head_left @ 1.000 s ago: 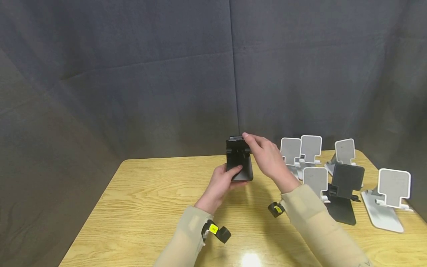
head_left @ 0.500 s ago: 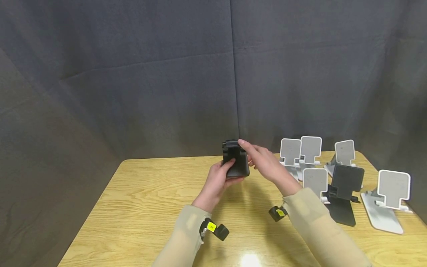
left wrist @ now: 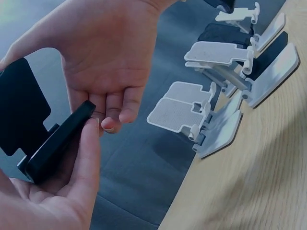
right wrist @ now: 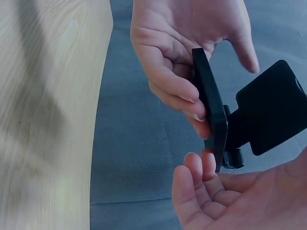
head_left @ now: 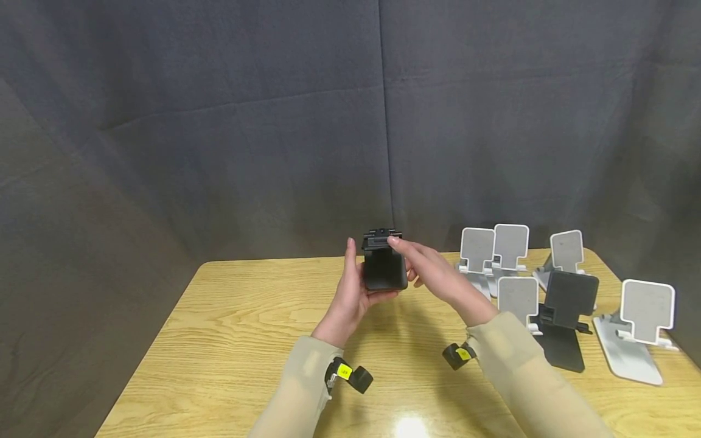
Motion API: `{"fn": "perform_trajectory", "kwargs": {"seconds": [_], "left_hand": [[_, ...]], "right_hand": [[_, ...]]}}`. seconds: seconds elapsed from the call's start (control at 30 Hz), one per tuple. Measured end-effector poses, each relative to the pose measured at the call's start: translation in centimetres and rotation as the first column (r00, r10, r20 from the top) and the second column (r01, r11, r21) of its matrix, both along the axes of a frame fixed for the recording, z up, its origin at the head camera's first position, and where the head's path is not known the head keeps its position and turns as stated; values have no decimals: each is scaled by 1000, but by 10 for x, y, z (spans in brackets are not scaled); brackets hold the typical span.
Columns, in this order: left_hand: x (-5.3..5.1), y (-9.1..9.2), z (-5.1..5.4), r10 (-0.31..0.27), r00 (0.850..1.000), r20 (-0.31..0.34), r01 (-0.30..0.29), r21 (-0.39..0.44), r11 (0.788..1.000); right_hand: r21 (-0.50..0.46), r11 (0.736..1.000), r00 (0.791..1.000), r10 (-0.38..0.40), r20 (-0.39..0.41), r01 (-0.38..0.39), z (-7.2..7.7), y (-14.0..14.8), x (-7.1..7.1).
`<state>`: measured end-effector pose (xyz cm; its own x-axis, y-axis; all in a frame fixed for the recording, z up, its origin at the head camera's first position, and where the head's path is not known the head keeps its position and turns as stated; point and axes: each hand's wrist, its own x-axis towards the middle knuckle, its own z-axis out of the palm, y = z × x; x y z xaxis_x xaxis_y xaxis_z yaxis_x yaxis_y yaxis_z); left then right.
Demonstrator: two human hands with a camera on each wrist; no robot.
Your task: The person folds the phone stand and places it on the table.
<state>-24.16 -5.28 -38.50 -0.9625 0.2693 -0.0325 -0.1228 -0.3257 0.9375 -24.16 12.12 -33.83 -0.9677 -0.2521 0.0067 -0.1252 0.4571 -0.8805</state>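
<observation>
A black folding stand (head_left: 385, 271) is held above the table between both hands. My left hand (head_left: 348, 298) grips its base from below and behind, with the thumb raised clear of it. From the right, my right hand (head_left: 435, 274) has its thumb at the stand's upper end and its fingertips by the side edge. In the left wrist view the plate (left wrist: 23, 110) stands out from the thick base (left wrist: 55, 148). The right wrist view shows left-hand fingers (right wrist: 172, 86) curled against the base (right wrist: 211, 100), and right-hand fingertips at its lower end.
At the right of the wooden table (head_left: 230, 340) stand several white-rimmed grey stands (head_left: 646, 307) and a black one (head_left: 572, 298), close together. A dark cloth (head_left: 274, 152) hangs behind the table. Wrist cameras (head_left: 360, 379) stick out from both sleeves.
The held stand has moved slightly left and tilted, so its hinge end looks different. My left thumb has lifted off it. My right hand has shifted slightly down and left.
</observation>
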Motion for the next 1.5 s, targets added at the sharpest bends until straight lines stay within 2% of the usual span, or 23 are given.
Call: {"fn": "perform_trajectory", "kwargs": {"seconds": [0.23, 0.53, 0.9, 1.1, 1.5], "left_hand": [[1, -2, 1, -8, 1000, 17, 9, -24, 1000], [1, -3, 3, -24, 1000, 21, 23, 6, 1000], [2, -6, 2, -14, 1000, 7, 14, -5, 1000], [2, -6, 2, -11, 1000, 1, 11, -5, 1000], [2, -7, -1, -33, 999, -19, 33, -30, 999]], "right_hand": [[-20, 999, 999, 37, 29, -36, -2, 0, 0], [-111, 993, 994, 48, 98, -37, -9, 2, 0], [-157, 987, 991, 60, 117, -41, -15, 2, 1], [-138, 989, 992, 74, 104, -59, -16, 3, 1], [-144, 983, 993, 118, 24, -113, -26, 5, 0]]}}
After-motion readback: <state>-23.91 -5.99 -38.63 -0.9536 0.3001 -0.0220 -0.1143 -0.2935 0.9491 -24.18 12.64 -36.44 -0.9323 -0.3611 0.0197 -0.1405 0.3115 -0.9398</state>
